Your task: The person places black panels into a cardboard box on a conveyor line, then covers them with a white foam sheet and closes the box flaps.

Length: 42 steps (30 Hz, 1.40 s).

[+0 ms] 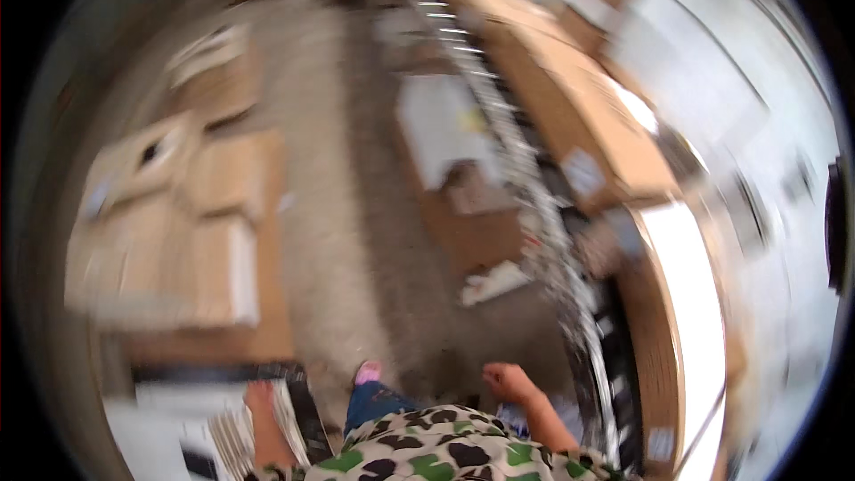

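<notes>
My left hand [260, 396] hangs low at the left, over or beside a stack of thin card-like sheets [233, 442]. Blur hides its fingers, so whether it touches or holds the sheets cannot be told. My right hand [508, 381] is held in front of my body on the right, fingers curled in, with nothing visible in it. A roller conveyor [583, 330] with a metal side rail runs just beyond that hand. White and black flat pieces [169, 436] lie around the sheets at the lower left.
Long cardboard boxes [570, 80] line the conveyor, one with a bright white side [681, 276]. Stacked cartons [151, 258] stand on the left. Between them stretches a concrete floor [321, 187]. A brown box with a white top [445, 125] sits against the conveyor, a white scrap [494, 283] near it.
</notes>
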### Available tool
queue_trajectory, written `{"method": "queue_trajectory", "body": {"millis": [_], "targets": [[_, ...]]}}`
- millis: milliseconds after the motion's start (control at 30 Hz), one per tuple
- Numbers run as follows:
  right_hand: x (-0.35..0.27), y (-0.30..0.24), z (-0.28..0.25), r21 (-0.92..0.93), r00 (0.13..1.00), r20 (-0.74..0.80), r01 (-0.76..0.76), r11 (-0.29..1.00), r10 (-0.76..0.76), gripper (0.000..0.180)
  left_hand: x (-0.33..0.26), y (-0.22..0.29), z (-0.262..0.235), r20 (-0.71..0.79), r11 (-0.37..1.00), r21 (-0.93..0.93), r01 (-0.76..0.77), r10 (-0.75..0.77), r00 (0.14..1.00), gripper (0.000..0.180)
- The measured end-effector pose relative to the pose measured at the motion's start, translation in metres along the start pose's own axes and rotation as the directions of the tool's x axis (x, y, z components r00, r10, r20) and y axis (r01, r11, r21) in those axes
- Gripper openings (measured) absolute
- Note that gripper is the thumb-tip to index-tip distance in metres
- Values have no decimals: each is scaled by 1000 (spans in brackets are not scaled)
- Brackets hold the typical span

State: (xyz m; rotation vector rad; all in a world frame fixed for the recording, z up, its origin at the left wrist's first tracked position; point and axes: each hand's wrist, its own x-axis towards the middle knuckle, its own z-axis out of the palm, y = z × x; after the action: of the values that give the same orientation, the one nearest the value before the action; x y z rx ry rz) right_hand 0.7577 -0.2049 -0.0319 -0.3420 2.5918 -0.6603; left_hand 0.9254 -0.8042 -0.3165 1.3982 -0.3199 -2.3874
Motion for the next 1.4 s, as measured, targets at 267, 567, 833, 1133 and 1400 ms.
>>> {"method": "queue_trajectory", "body": {"millis": [267, 567, 833, 1133, 1400], "targets": [[-250, 99, -178, 263, 359, -868, -255, 931, 343, 16, -170, -274, 308, 407, 239, 913, -332, -446, 798, 33], [-544, 325, -208, 431, -210, -897, -614, 662, 389, 24, -502, -576, 426, 847, 443, 231, -866, -530, -45, 20], [-549, 412, -229, 507, -186, -628, -834, 216, 755, 41, -621, -739, 450, 500, 328, -704, -630, -401, -768, 17], [-565, 489, -241, 466, -153, -725, -827, 314, 672, 38, -611, -795, 438, 572, 209, -708, -675, -391, -721, 41], [-614, 493, -244, 809, -309, -476, 214, 547, 824, 33, -624, -780, 439, 601, 196, -690, -697, -380, -703, 46]]}}
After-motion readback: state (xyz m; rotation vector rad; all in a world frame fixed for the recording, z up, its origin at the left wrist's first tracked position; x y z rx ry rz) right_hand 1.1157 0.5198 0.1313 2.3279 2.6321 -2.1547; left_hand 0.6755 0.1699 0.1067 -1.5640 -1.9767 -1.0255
